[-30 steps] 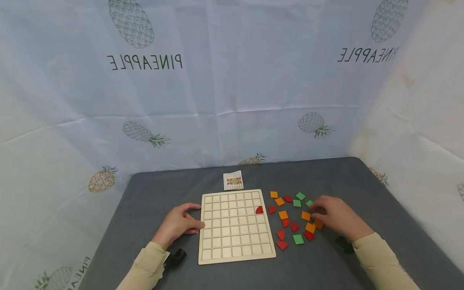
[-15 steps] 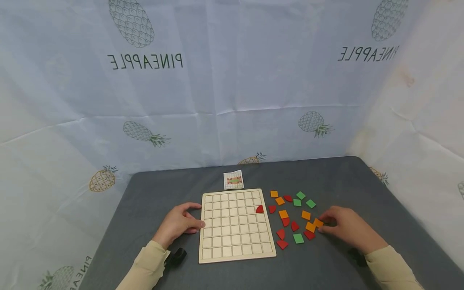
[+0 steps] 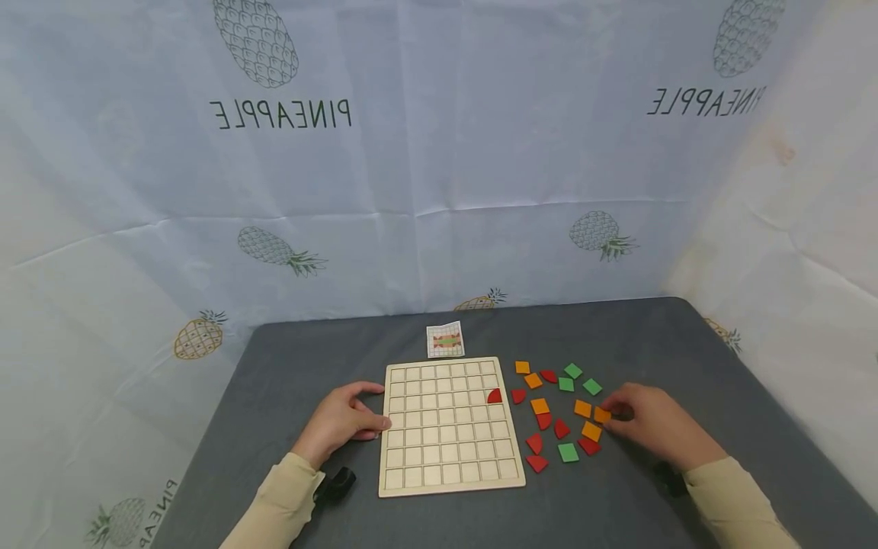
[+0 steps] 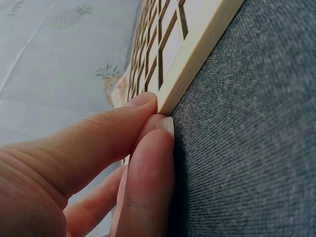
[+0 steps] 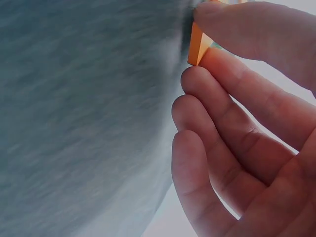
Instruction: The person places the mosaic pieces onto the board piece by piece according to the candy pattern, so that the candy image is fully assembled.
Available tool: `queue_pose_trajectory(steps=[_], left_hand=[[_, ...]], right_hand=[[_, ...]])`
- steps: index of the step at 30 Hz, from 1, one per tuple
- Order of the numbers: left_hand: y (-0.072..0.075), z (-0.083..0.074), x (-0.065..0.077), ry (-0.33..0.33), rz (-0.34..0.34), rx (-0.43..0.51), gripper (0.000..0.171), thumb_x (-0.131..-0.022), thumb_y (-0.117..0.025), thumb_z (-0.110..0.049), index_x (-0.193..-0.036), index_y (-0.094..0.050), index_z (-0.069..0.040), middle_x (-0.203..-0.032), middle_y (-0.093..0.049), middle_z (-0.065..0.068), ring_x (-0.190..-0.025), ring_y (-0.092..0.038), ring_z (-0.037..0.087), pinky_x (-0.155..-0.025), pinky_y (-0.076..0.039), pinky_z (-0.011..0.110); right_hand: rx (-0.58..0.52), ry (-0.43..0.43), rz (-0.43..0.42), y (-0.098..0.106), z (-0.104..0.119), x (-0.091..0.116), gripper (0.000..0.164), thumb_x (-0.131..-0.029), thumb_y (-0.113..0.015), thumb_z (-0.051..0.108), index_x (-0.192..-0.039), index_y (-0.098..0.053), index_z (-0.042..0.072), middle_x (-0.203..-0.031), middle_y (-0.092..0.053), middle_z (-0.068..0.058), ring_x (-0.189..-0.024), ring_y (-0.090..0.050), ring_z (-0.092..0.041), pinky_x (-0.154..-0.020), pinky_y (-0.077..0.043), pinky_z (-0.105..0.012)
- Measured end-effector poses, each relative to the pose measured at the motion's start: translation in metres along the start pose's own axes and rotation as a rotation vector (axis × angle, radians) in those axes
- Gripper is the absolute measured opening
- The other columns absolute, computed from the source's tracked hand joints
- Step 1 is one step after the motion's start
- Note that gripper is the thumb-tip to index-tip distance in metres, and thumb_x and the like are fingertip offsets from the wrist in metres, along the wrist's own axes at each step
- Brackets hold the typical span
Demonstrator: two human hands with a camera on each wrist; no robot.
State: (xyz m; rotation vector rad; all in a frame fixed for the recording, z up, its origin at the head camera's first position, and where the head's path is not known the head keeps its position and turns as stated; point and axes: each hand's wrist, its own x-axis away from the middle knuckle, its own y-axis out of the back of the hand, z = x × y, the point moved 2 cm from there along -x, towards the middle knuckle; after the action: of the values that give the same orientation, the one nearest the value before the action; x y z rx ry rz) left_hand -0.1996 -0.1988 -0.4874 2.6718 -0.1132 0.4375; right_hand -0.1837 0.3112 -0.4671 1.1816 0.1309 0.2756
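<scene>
A pale wooden grid board (image 3: pixel 439 488) lies on the dark cloth. My left hand (image 3: pixel 336 419) pinches its left edge; in the left wrist view the thumb (image 4: pixel 140 100) is on the upper side and fingertips are below the rim. One red quarter-circle tile (image 3: pixel 495 396) sits in a cell near the board's right side. To the right, my right hand (image 3: pixel 655 423) holds an orange square tile (image 3: pixel 602 415) between thumb and index finger. That tile's edge (image 5: pixel 195 47) shows in the right wrist view; the other fingers are bent beside it, apart from the tile.
Loose orange squares (image 3: pixel 523 367), green squares (image 3: pixel 568 452) and red quarter-circles (image 3: pixel 536 463) are scattered between board and right hand. A small printed pattern card (image 3: pixel 445 341) lies behind the board. White pineapple-print cloth (image 3: pixel 439 259) hangs behind the table.
My right hand first drew back rightward from the tiles, then took the orange square and shifted it slightly away from its neighbours. The left hand stays at the board's edge.
</scene>
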Motion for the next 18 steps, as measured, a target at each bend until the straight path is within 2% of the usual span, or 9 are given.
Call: queue_pose_trajectory(steps=[6,12,18], left_hand=[[0.001,0.001,0.000,-0.004,0.012,0.009,0.073,-0.077,-0.098,-0.009,-0.143,-0.068,-0.012,-0.086,-0.067,0.015,-0.074,-0.076,0.022,-0.069,-0.068,0.037],[0.001,0.001,0.000,0.009,0.017,0.015,0.072,-0.077,-0.098,-0.009,-0.142,-0.068,-0.013,-0.087,-0.067,0.015,-0.074,-0.076,0.023,-0.070,-0.068,0.036],[0.001,0.000,0.000,0.013,0.019,0.018,0.072,-0.077,-0.098,-0.009,-0.142,-0.068,-0.013,-0.087,-0.068,0.015,-0.074,-0.076,0.022,-0.070,-0.068,0.036]], right_hand=[[-0.033,0.025,-0.009,0.004,0.026,-0.016,0.018,-0.090,-0.089,0.027,-0.106,-0.082,0.020,-0.098,-0.072,0.008,-0.089,-0.068,-0.012,-0.080,-0.063,-0.042],[-0.038,0.064,-0.009,-0.002,0.059,-0.036,0.020,-0.091,-0.089,0.021,-0.109,-0.082,0.017,-0.105,-0.074,0.003,-0.096,-0.070,-0.018,-0.086,-0.064,-0.045],[-0.075,0.086,0.003,-0.013,0.088,-0.053,0.021,-0.092,-0.087,0.018,-0.112,-0.082,0.017,-0.107,-0.073,0.005,-0.097,-0.069,-0.017,-0.085,-0.063,-0.039]])
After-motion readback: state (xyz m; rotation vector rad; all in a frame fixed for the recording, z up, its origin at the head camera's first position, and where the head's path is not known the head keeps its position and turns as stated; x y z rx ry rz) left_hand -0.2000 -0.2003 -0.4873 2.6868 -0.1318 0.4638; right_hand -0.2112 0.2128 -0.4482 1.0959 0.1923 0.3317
